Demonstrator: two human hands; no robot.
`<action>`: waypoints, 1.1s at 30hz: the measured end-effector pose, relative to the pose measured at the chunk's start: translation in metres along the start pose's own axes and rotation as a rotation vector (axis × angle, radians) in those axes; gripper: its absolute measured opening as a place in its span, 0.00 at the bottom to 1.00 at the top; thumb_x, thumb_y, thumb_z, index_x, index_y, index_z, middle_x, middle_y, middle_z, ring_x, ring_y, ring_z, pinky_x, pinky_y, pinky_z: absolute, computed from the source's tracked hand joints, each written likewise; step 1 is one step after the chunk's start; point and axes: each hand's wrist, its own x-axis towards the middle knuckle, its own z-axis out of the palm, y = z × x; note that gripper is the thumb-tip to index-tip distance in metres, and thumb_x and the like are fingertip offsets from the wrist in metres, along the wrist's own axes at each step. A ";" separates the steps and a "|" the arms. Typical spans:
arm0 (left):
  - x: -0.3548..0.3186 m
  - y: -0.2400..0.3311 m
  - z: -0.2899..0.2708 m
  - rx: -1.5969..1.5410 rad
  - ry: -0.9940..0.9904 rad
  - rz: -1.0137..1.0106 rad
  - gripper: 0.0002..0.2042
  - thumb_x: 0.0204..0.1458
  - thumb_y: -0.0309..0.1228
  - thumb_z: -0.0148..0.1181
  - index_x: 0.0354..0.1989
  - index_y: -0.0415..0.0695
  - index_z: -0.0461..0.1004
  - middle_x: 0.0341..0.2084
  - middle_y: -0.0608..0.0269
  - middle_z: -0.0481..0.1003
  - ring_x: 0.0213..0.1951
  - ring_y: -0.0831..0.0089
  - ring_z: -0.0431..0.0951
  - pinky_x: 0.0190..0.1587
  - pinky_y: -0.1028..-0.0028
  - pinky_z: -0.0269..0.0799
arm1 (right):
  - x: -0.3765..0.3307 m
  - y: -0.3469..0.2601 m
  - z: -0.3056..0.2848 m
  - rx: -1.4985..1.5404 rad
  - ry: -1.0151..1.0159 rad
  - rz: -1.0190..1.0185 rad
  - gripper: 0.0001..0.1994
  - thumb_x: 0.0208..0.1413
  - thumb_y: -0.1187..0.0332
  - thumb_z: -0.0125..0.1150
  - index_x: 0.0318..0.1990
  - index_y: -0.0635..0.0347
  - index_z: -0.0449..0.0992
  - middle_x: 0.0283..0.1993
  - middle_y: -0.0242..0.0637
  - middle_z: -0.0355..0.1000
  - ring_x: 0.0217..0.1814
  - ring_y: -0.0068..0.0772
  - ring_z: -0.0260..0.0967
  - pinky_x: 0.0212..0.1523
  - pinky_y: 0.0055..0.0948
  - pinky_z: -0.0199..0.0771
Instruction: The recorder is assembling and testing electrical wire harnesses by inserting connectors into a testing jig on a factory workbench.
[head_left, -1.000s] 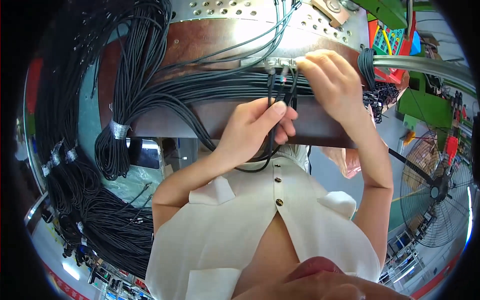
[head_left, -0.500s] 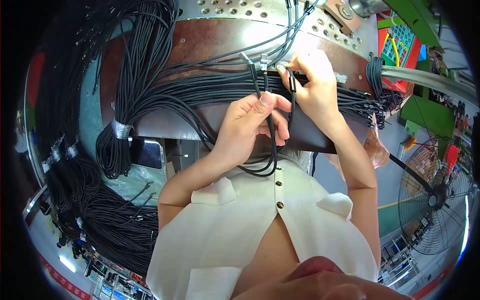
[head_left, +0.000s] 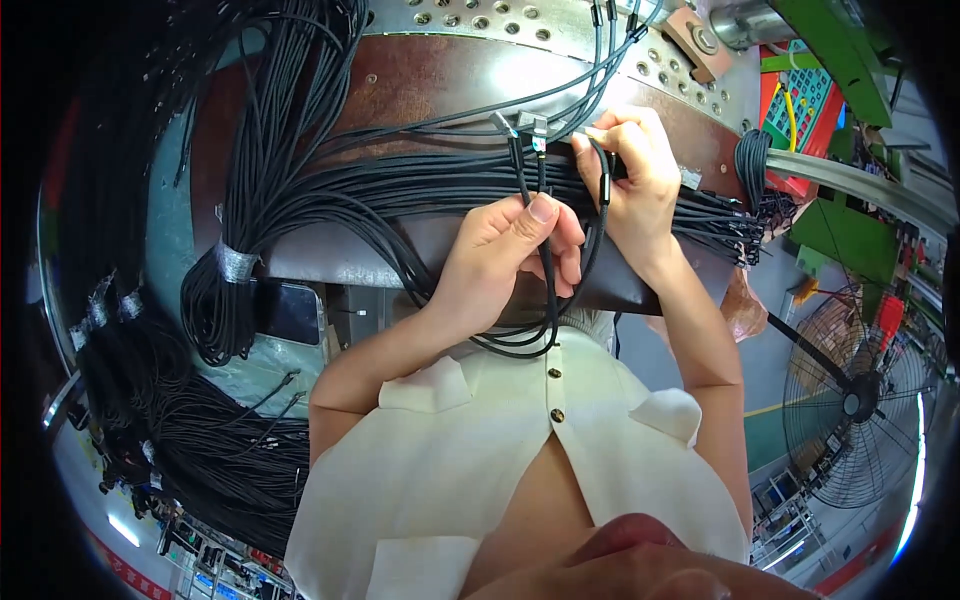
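The left hand [head_left: 515,250] is closed around a few thin black cables [head_left: 545,300], thumb pressing them just below their metal plugs [head_left: 527,127]; the slack hangs in a loop in front of the white shirt [head_left: 500,470]. The right hand [head_left: 630,180] is pinched on the same cables higher up, just beside the plug ends, over the brown table [head_left: 420,85]. A thick bundle of cables [head_left: 400,190] lies across the table beneath both hands, and more taped hanks [head_left: 235,265] hang at the left. A perforated metal plate [head_left: 480,20] sits behind, and a fan [head_left: 855,405] stands at the right.

Judgement: the cables appear light, limp and smooth, liable to slip and tangle. The rigid plug bodies offer the surest hold; the cord just behind them is better kept from sharp bending.
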 end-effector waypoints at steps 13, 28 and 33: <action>-0.002 -0.003 0.003 0.036 0.008 0.013 0.20 0.64 0.44 0.43 0.33 0.37 0.71 0.22 0.60 0.72 0.24 0.75 0.74 0.28 0.78 0.71 | -0.002 0.001 0.002 -0.053 0.079 -0.011 0.07 0.45 0.77 0.65 0.29 0.63 0.72 0.32 0.42 0.70 0.26 0.40 0.70 0.25 0.33 0.70; -0.002 -0.006 0.002 0.054 0.011 0.011 0.21 0.64 0.44 0.43 0.33 0.37 0.72 0.21 0.61 0.73 0.23 0.75 0.74 0.27 0.78 0.70 | 0.000 0.002 0.006 -0.075 0.087 -0.011 0.06 0.47 0.77 0.64 0.31 0.63 0.71 0.32 0.43 0.69 0.28 0.46 0.68 0.29 0.36 0.69; -0.002 -0.004 0.003 0.080 -0.006 0.007 0.21 0.64 0.44 0.42 0.33 0.37 0.71 0.21 0.61 0.72 0.23 0.75 0.74 0.26 0.78 0.71 | 0.000 -0.001 -0.003 -0.082 0.020 0.022 0.08 0.48 0.76 0.65 0.30 0.65 0.70 0.35 0.43 0.70 0.34 0.41 0.69 0.36 0.31 0.71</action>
